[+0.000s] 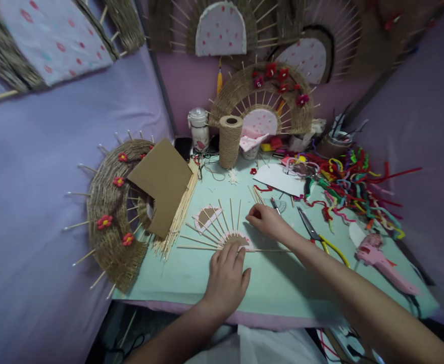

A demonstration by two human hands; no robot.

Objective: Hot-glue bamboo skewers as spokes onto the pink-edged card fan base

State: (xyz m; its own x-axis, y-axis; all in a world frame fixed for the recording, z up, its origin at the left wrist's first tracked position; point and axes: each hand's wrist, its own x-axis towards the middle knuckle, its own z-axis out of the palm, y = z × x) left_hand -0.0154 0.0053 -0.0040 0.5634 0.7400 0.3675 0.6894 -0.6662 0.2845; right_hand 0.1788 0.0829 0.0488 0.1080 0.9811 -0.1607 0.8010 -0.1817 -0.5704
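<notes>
My left hand [227, 278] lies with its fingers stretched over the lower edge of a half-round cardboard piece [237, 241] rimmed with pink-spotted cloth. Thin wooden sticks [202, 233] fan out from this piece to the left and upward, and one runs flat to the right. Just right of the fan, my right hand [269, 221] hovers with thumb and fingertips pinched together; whether anything is between them is too small to make out. Behind it lie a few loose sticks [258, 196]. A second half-round cardboard piece [207, 217] rests partly beneath the fan's left sticks.
Left are a twine-wrapped fan [104, 202], cardboard [164, 177] and a stick bundle [178, 217]. Behind stand a twine spool [230, 144] and a white jar [199, 129]. Right lie scissors [312, 230], pipe cleaners [358, 187] and a pink glue gun [383, 263].
</notes>
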